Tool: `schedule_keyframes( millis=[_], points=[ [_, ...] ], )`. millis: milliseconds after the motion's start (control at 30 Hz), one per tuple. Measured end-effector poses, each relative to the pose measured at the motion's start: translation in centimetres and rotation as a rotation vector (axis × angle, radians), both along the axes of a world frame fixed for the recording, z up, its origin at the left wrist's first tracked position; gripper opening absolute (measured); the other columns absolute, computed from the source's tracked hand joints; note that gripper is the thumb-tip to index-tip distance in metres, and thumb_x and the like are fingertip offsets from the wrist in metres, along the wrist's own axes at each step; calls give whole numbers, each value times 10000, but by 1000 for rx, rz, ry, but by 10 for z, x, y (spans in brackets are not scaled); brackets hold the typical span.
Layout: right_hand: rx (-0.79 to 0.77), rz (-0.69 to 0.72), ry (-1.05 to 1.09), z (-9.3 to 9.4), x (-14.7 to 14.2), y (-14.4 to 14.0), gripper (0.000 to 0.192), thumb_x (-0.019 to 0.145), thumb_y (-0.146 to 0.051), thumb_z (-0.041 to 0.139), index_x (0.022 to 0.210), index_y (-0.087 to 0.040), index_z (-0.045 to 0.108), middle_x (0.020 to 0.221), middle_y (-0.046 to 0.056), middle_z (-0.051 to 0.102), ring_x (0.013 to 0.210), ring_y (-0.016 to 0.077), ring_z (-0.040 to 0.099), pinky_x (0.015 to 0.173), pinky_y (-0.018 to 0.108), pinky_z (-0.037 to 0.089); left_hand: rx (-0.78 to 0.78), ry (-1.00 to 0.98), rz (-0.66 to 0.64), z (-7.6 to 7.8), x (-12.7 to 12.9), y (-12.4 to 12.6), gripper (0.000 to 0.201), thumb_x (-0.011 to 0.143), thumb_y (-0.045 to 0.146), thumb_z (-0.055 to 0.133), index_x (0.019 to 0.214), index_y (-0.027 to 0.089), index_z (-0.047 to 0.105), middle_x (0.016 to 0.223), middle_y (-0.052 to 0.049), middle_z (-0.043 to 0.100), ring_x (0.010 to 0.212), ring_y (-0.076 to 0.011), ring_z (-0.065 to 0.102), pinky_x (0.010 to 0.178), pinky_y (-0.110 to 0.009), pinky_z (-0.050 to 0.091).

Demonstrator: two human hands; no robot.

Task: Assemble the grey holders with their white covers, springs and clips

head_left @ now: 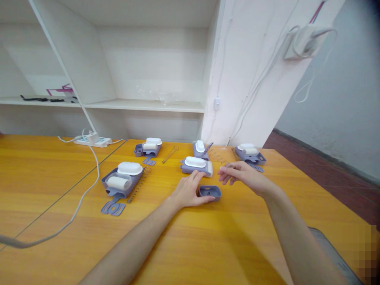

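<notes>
In the head view, the left hand [187,192] lies low on the orange desk [44,178] toward its far edge, fingers loosely spread and thumb stretched out to touch the near side of a small purple tray piece [210,192], steadying it flat against the desk rather than lifting it. The right hand [242,176] hovers just beyond and to the right of that piece, palm down, fingers extended and a little apart, its grip holding nothing. Both forearms reach in from the near edge and converge on the piece. Just behind the left fingers sits an assembled purple unit with a white lid [196,165], seemingly kept close for reference. Similar sets [121,180] with loose springs [139,184] are laid out in separate groups along the far edge, each with its own parts. A white power strip [92,139] lies at the far left edge.
</notes>
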State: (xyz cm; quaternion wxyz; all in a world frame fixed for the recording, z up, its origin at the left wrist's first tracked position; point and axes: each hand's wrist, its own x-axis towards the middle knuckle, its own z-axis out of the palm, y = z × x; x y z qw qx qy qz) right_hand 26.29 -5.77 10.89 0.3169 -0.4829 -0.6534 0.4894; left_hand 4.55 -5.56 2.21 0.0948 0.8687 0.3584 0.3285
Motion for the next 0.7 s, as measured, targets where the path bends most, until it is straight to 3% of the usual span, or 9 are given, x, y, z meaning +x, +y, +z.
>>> schedule_keyframes(
  millis=[100,167,233,333,467,567,700],
  points=[
    [145,-193,181,-7,-14,8,368,740,-518,616,667,-159,583,407,-50,465,358,66,386,378,196,267,3,74,-13,0,0,0,607,680,618,609,1137,227,527,1021,-68,556,901,-219,577,747,-315,467],
    [143,-307,320,-18,-22,14,394,724,-536,625,606,-183,496,363,-102,308,320,40,233,351,194,152,11,91,-8,-1,1,1,496,717,590,589,1043,217,574,961,-64,570,878,-210,572,737,-306,457],
    [113,-350,434,-31,-30,19,411,739,-562,583,595,-197,461,362,-111,253,316,41,185,348,196,118,13,81,-1,-2,2,2,419,760,558,559,990,208,584,914,-63,585,866,-206,567,728,-305,451],
    [42,-320,577,-48,-39,23,390,760,-570,504,630,-204,481,378,-96,293,319,59,232,340,197,176,18,75,2,-3,3,3,377,785,526,544,981,206,577,905,-63,597,873,-209,564,722,-307,449],
    [-5,-288,666,-56,-45,22,341,736,-535,560,774,-196,559,570,-43,491,479,96,462,408,203,350,20,90,16,-4,3,5,349,793,499,546,983,207,576,932,-65,602,896,-214,563,731,-311,450],
    [27,-232,612,-56,-47,20,353,736,-516,602,895,-200,604,712,-14,556,613,114,525,474,205,400,14,76,44,-6,3,6,339,801,488,542,988,207,573,958,-70,609,915,-222,567,749,-324,455],
    [60,-215,460,-60,-49,20,379,682,-472,685,924,-184,631,785,5,611,633,112,542,484,204,396,13,57,85,-8,3,7,367,819,485,520,1064,214,554,1007,-77,619,958,-236,570,779,-345,463]
  ],
)
